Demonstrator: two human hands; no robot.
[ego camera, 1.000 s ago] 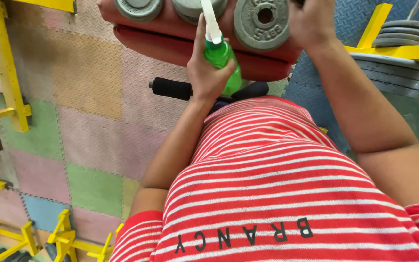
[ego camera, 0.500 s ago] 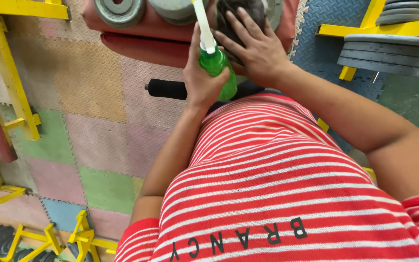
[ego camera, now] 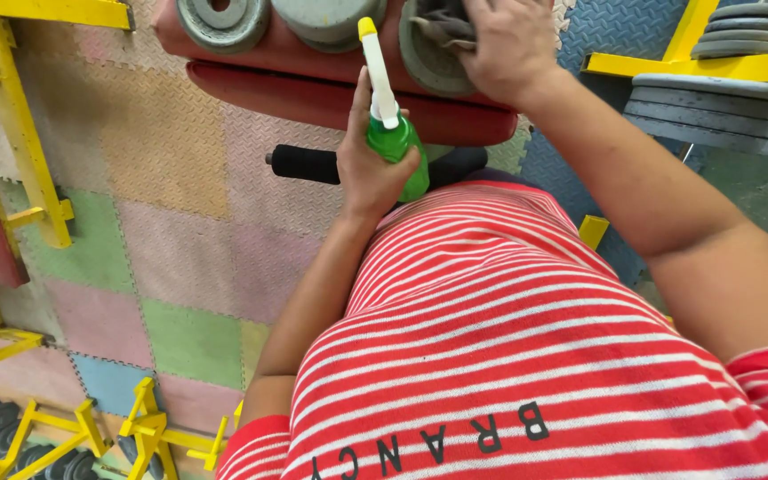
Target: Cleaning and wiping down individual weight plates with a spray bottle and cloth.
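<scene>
Left hand (ego camera: 371, 169), centre frame, clenched around green spray bottle (ego camera: 396, 140), white nozzle pointing up. Right hand (ego camera: 508, 40), top of frame, presses a grey cloth (ego camera: 442, 25) flat against a grey weight plate (ego camera: 424, 62) lying on the red padded surface (ego camera: 331, 98). Two more plates (ego camera: 224, 22) sit to its left. To wipe well: probably firm, overlapping strokes, bottle kept upright and clear. Since half a second ago the right hand has shifted rightward, away from the bottle; cloth now showing.
</scene>
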